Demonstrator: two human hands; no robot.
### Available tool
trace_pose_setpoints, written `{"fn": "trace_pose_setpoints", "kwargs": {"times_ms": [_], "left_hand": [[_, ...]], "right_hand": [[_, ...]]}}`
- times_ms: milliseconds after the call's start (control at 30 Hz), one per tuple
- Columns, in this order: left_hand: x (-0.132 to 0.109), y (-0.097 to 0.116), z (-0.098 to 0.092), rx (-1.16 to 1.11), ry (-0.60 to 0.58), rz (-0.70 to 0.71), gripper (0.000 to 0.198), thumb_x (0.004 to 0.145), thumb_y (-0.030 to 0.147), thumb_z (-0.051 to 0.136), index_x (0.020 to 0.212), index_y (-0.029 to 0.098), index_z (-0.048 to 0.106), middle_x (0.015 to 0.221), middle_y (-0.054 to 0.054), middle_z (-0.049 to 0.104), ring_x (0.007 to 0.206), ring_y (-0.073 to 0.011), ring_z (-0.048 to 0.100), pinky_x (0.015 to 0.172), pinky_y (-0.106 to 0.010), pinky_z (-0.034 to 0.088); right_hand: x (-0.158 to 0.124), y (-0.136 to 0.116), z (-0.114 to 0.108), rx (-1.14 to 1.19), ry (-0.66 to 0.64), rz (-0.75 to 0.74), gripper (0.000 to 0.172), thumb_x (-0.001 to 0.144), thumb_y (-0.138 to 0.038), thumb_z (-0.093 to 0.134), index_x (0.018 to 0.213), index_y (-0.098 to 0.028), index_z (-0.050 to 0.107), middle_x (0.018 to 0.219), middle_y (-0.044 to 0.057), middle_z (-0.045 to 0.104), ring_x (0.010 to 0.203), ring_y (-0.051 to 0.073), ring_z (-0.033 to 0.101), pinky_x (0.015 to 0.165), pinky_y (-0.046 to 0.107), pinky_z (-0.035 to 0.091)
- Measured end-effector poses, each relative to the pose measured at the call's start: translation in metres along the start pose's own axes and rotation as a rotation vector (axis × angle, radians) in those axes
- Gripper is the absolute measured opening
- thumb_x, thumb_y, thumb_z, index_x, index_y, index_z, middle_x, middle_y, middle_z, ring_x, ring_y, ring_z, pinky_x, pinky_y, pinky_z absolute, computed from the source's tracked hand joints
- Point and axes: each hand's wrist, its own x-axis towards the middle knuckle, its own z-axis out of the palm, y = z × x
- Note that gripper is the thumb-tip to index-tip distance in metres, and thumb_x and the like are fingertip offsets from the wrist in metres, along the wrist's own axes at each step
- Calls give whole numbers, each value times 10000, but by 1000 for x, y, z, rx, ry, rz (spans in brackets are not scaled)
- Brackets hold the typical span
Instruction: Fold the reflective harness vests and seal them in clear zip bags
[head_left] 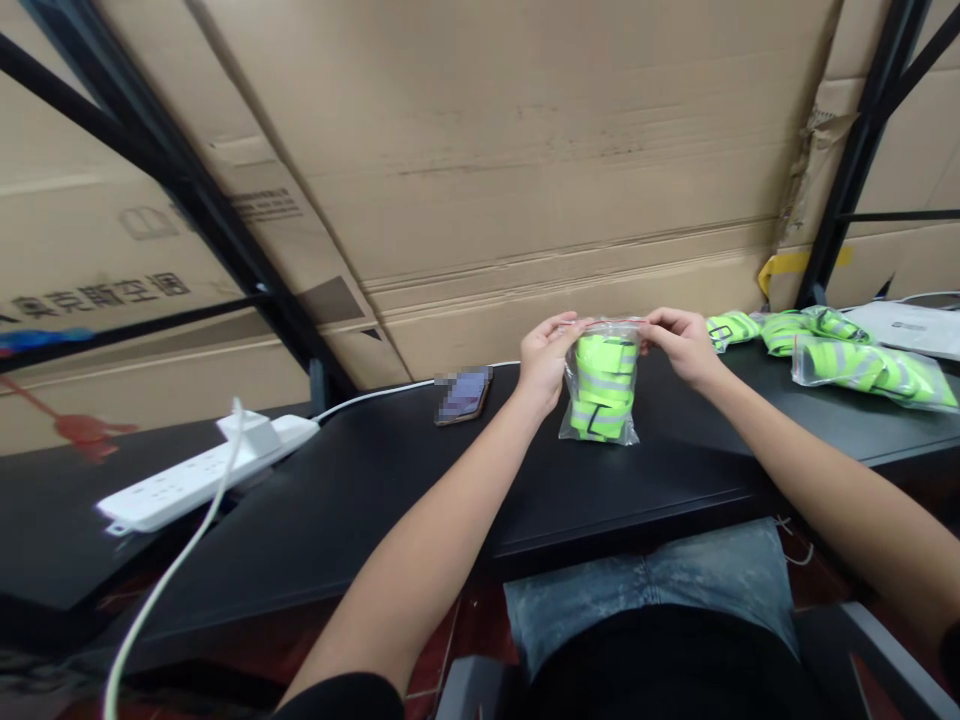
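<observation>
Between my hands a clear zip bag (630, 436) stands upright over the black table, its red-edged top strip stretched sideways. Inside it is a rolled neon-yellow reflective strap (602, 385) with silver-grey bands and a dark buckle. My left hand (546, 362) is closed, pinching the bag's top left corner between thumb and fingers. At the top right corner my right hand (681, 345) pinches the same edge. Whether the bag's bottom touches the table, I cannot tell.
Several more neon-yellow straps (874, 372), some bagged, lie at the right by a white flat device (911, 328). A phone (463, 396) lies left of my hands. Further left is a white power strip (210, 475) with a cable. Cardboard (525, 150) and black posts (862, 150) stand behind the table (390, 490).
</observation>
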Motion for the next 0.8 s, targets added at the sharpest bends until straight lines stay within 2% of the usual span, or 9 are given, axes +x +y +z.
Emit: {"fn": "trace_pose_setpoints", "kwargs": {"times_ms": [100,200,300,400,533,667,800], "left_hand": [[1,1,-3,74,17,-27,255,657,227,817,868,157,691,858,-71,767,793,-184,721,800,-326,562],[3,1,-9,173,34,-164,214,665,247,808,829,152,710,794,-67,750,679,-158,690,643,-266,543],[3,0,-13,203,6,-261,163,684,252,799,766,141,713,738,-71,732,628,-140,668,597,-244,527],[1,-1,-12,217,12,-227,131,693,239,798,746,160,708,734,-59,727,630,-134,664,594,-243,524],[-2,1,-9,225,37,-175,127,701,255,786,734,178,690,731,-35,715,626,-134,654,559,-231,507],[-1,2,-6,230,97,-104,92,715,239,746,730,178,678,725,-11,690,616,-121,632,514,-205,481],[-2,0,1,231,119,-22,73,755,244,703,755,186,658,751,2,673,608,-119,618,490,-206,474]], "right_hand": [[1,3,1,-21,52,-9,150,737,-308,704,666,-190,644,610,-10,625,586,126,549,623,308,448],[1,6,0,-48,82,-22,128,727,-289,681,655,-196,630,611,-16,608,603,126,534,624,299,432],[2,7,-1,-82,121,-21,126,713,-276,657,627,-206,596,599,-24,578,601,124,504,611,289,416],[2,7,-1,-88,128,40,157,708,-303,652,607,-208,578,596,-19,569,600,128,505,609,290,428],[1,4,-2,-65,71,107,226,720,-401,698,648,-200,623,634,4,607,606,135,533,632,313,468],[4,5,-8,-80,8,75,243,729,-404,740,657,-194,641,628,17,619,608,140,544,648,326,475],[7,5,-13,-80,66,41,188,751,-340,731,670,-192,649,631,12,608,612,135,538,638,319,474]]}}
